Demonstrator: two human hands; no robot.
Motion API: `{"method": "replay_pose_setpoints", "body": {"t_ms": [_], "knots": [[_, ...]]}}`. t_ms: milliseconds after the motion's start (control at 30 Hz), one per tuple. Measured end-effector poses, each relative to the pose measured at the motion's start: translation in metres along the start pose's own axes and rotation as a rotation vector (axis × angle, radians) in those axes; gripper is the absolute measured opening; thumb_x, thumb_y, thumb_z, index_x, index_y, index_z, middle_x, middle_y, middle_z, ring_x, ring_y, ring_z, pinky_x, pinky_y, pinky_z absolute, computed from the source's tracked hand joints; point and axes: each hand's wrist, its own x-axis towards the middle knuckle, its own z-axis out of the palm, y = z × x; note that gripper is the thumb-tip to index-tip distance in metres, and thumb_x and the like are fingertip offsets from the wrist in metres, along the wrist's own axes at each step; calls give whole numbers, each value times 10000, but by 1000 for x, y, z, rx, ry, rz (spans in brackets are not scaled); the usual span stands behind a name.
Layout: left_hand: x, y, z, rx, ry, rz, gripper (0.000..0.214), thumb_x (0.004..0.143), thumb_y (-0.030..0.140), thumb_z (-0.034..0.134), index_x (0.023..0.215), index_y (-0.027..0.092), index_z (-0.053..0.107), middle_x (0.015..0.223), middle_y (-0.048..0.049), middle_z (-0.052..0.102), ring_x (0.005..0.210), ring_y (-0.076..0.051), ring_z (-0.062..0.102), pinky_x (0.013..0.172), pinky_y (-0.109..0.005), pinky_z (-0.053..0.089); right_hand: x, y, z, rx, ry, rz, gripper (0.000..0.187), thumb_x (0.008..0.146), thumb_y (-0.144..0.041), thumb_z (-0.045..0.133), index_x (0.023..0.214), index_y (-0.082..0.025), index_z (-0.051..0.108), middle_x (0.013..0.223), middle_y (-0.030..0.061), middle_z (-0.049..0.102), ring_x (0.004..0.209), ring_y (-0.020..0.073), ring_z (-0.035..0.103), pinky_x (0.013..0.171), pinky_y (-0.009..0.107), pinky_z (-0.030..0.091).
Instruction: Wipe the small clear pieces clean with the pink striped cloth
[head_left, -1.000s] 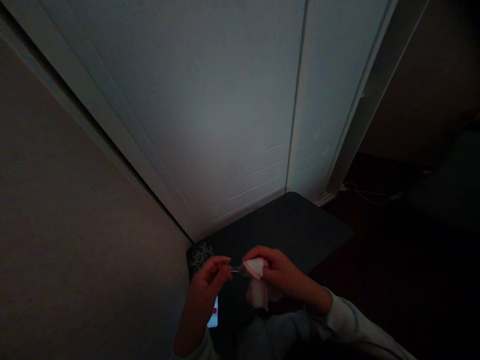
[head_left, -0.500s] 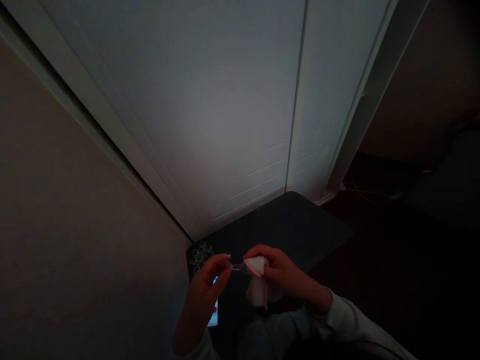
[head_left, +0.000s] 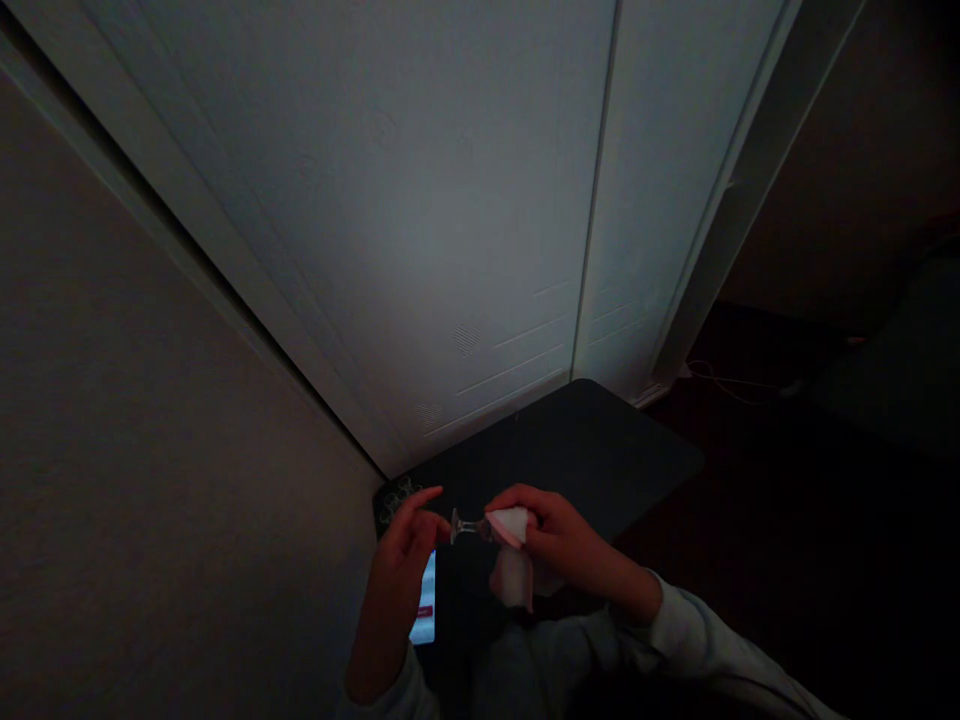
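Observation:
A small stemmed glass (head_left: 469,527) lies sideways between my hands, its round foot pointing left. My right hand (head_left: 551,525) is closed on a pink-and-white cloth (head_left: 512,582) wrapped around the bowl end, so most of the bowl is hidden. The cloth's loose part hangs below my fingers. At the foot of the glass, my left hand (head_left: 409,550) has its fingers apart, index finger stretched out. One fingertip is close to the foot; whether it touches I cannot tell.
A dark table (head_left: 592,440) stands against a white sliding-door wardrobe (head_left: 450,200). Several clear glasses (head_left: 401,495) cluster at its left corner, partly behind my left hand. A lit phone screen (head_left: 424,610) shows beside my left wrist. A white cable (head_left: 727,385) lies on the floor at right.
My left hand has let go of the glass's foot and spread its fingers, moving slightly left. The foot is now exposed. My right hand keeps the cloth around the bowl.

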Motion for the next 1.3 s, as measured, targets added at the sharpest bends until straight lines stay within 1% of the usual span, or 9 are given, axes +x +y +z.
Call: {"method": "replay_pose_setpoints", "body": {"t_ms": [67, 200, 367, 500, 600, 767, 967, 1167, 1300], "knots": [[2, -1, -1, 39, -33, -39, 374, 811, 476, 515, 981, 168, 642, 594, 9, 609, 599, -158, 563, 598, -263, 437, -1, -2, 0, -44, -8, -29, 349, 683, -38, 474, 936, -168, 678, 857, 32, 701, 734, 151, 604, 646, 239, 431], [2, 2, 0, 17, -80, -81, 311, 757, 455, 581, 842, 167, 659, 592, 7, 609, 590, -150, 555, 571, -247, 420, -1, -4, 0, -116, -24, -108, 378, 695, -28, 451, 960, -175, 677, 903, 38, 713, 771, 154, 618, 688, 252, 446], [-2, 8, 1, -18, -73, -158, 325, 753, 463, 580, 875, 169, 647, 638, -1, 640, 563, -141, 560, 540, -239, 411, -1, -6, -2, -192, -28, -186, 403, 688, -11, 437, 973, -177, 670, 949, 50, 710, 811, 163, 618, 735, 278, 454], [-1, 9, -1, -40, -82, -121, 296, 739, 426, 598, 883, 172, 650, 630, -4, 648, 617, -151, 586, 590, -244, 434, -1, -8, -3, -280, -38, -263, 410, 690, -11, 432, 985, -173, 665, 937, 64, 705, 833, 177, 607, 768, 307, 449], [0, 7, -3, -21, -88, -124, 262, 721, 385, 620, 878, 177, 649, 639, -5, 657, 653, -165, 611, 613, -254, 448, -2, -7, -2, -332, -39, -277, 426, 677, -6, 435, 986, -183, 668, 926, 63, 701, 834, 182, 600, 778, 318, 442], [-2, 5, -6, -50, -141, -97, 274, 710, 329, 642, 947, 192, 634, 835, -25, 703, 806, -182, 647, 731, -275, 480, -2, -2, -1, -247, -19, -228, 416, 683, -8, 444, 981, -190, 669, 932, 46, 699, 812, 169, 606, 751, 294, 444], [-4, 8, -6, -12, -181, -9, 247, 737, 270, 631, 973, 197, 631, 1025, -60, 703, 965, -204, 631, 866, -317, 472, -1, -6, -3, -96, -20, -54, 321, 698, -33, 457, 905, -163, 666, 838, 26, 696, 706, 138, 601, 615, 225, 420], [-5, 7, -4, -48, -171, -50, 276, 715, 277, 643, 977, 190, 632, 981, -69, 713, 936, -215, 647, 842, -331, 490, -1, -1, -2, -121, -4, 4, 106, 745, -131, 530, 735, -160, 631, 610, -35, 586, 551, 97, 499, 491, 185, 326], [-6, 6, -4, -84, -167, -66, 267, 690, 269, 672, 944, 197, 633, 898, -44, 709, 865, -196, 653, 779, -296, 500, -2, 0, -1, -158, -10, -6, 141, 757, -101, 495, 729, -159, 621, 610, -35, 579, 545, 92, 494, 492, 182, 326]]}}
